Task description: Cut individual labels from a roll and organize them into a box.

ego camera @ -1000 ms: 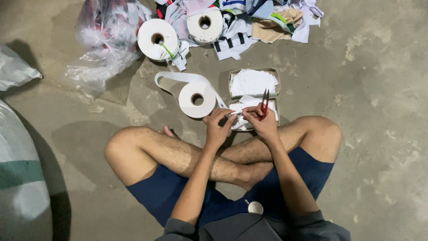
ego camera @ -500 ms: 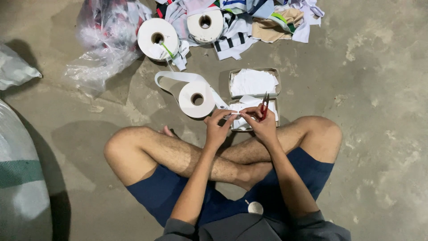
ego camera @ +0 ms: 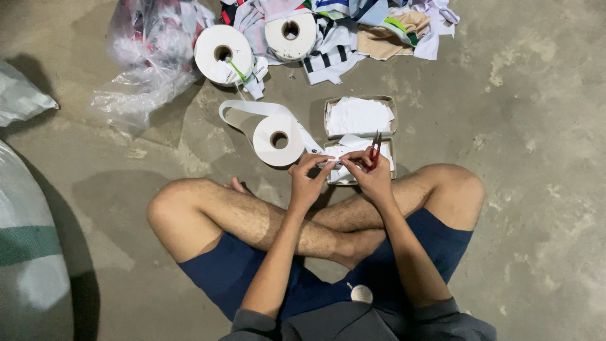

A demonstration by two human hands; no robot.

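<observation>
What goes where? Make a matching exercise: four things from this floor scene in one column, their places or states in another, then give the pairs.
1. small red thread snips
2. white tape roll with a loose tail
3. clear crumpled plastic bag
4. shallow cardboard box of white cut pieces

a. far left of the pile of clothes
b. in the right hand
c. just beyond the hands, open-topped
d. beside the left hand, partly unwound

Pairs: 1-b, 2-d, 3-a, 4-c

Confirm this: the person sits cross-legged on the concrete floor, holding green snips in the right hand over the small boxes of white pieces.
Not quite. The snips in the right hand are red, not green, as the head view shows. The rest holds: cross-legged on the concrete floor, over the small boxes.
</observation>
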